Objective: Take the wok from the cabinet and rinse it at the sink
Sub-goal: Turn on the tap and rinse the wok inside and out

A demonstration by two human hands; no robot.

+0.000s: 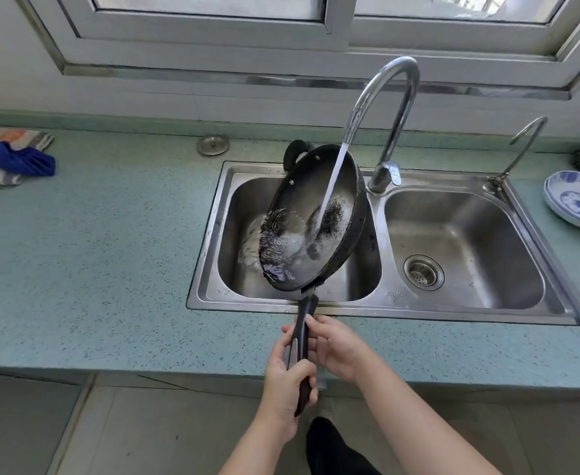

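Both hands grip the handle (308,306): the left hand (286,382) is curled round its near end, and the right hand (338,347) wraps it just beyond, nearer the pan. Straight ahead of that grip, the wok (312,214) hangs tilted over the left basin of the sink (209,241), its low rim to the left. Water (333,183) from the tap (393,108), up and right of the hands, strikes the inside and spills over that rim into the basin. By this showing, fetching is done and rinsing is under way. Draining the wok and shutting off the tap are likely left. Far right of the grip, plates (576,200) sit on the counter (110,252).
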